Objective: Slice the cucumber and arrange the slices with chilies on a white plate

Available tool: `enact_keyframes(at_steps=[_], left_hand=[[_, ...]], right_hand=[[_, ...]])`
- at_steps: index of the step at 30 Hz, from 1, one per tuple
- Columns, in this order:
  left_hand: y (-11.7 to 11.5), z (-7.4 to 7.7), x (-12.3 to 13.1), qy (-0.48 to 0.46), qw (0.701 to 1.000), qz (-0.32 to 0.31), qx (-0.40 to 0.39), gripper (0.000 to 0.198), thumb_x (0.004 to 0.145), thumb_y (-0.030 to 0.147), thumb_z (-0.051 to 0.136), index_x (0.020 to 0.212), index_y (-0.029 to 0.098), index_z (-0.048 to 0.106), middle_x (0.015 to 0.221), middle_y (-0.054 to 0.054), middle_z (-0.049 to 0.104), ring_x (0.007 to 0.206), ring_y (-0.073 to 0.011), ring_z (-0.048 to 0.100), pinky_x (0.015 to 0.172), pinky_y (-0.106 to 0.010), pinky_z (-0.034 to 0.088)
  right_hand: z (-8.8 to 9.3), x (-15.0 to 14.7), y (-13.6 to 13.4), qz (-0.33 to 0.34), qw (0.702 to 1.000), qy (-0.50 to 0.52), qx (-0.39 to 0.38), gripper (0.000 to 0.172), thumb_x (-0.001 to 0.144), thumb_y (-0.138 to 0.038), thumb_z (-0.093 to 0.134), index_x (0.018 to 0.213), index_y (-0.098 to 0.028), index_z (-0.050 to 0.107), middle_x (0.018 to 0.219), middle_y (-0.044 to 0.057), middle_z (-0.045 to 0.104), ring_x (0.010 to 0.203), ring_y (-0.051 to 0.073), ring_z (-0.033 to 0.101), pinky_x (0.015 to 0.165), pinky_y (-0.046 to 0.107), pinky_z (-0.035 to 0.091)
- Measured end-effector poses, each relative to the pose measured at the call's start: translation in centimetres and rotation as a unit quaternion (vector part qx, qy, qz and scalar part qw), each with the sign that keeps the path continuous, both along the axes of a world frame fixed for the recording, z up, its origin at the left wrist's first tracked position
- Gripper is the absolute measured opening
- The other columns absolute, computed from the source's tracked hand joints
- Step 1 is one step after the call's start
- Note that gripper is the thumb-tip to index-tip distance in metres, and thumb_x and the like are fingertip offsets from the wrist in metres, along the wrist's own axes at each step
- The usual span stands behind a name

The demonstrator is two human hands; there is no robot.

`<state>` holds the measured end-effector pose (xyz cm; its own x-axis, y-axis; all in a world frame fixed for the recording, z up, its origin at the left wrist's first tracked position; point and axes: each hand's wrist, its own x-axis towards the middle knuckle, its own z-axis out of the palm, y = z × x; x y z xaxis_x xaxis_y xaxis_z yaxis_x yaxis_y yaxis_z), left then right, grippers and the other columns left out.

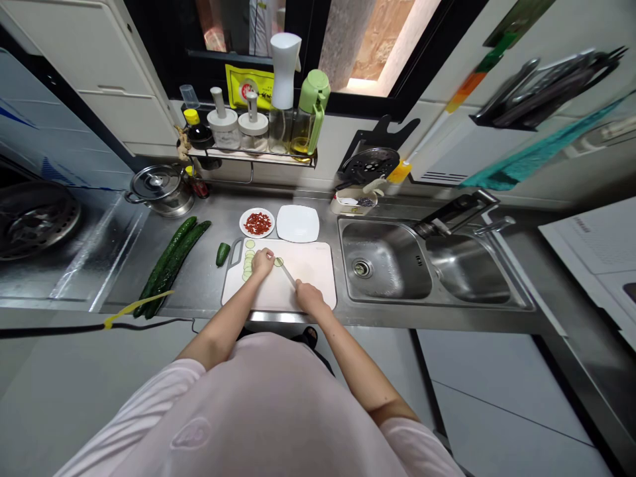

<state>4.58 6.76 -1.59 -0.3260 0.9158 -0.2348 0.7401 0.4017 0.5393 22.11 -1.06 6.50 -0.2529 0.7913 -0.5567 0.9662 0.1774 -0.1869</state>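
My right hand (311, 297) grips the handle of a knife (288, 274), whose blade points up and left over a white cutting board (311, 265). At the blade's tip is a round pale-green cucumber slice (279, 262). My left hand (262, 263) is closed, its fingers bent together just left of that slice. What they hold, if anything, is hidden. Left of this hand, more cucumber slices (247, 270) lie overlapping in a column, with a single slice (250, 244) above them. A short cucumber piece (223, 254) rests on the counter beside the board's handle.
Two long cucumbers (171, 265) lie to the left, near a lidded steel pot (159, 190). Behind the board stand a plate (242, 227) of chopped red pieces and a square white plate (298, 223). A double sink (387, 262) is on the right; a bottle shelf (253, 156) hangs above.
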Motion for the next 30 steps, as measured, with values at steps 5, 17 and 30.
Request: enact_keyframes(at_steps=[5,17,30], left_hand=[[0.04,-0.04,-0.04,0.001,1.0,-0.004,-0.002,0.013,0.076,0.031,0.056,0.086,0.024,0.062,0.09,-0.003,0.06,0.082,-0.016,0.056,0.073,-0.026,0.039],[0.06,-0.22,-0.08,0.004,1.0,-0.005,-0.001,0.013,0.077,0.031,0.056,0.086,0.024,0.062,0.09,-0.003,0.06,0.083,-0.0163,0.056,0.073,-0.026,0.039],[0.17,-0.83,-0.27,-0.002,1.0,-0.008,0.011,0.012,0.075,0.029,0.056,0.085,0.024,0.062,0.088,-0.003,0.06,0.081,-0.0166,0.056,0.071,-0.026,0.039]], right_hand=[[-0.03,-0.07,0.17,0.003,1.0,0.004,-0.004,0.028,0.087,-0.014,0.033,0.11,-0.016,0.049,0.099,0.014,0.062,0.094,0.024,0.06,0.073,0.032,0.043],[0.13,-0.05,0.65,0.0,1.0,-0.005,-0.017,0.027,0.087,-0.016,0.035,0.111,-0.017,0.049,0.102,0.014,0.062,0.094,0.023,0.06,0.072,0.032,0.043],[0.25,0.46,-0.04,0.009,1.0,-0.001,-0.01,0.028,0.085,-0.014,0.035,0.109,-0.016,0.049,0.1,0.014,0.063,0.093,0.026,0.06,0.07,0.033,0.043]])
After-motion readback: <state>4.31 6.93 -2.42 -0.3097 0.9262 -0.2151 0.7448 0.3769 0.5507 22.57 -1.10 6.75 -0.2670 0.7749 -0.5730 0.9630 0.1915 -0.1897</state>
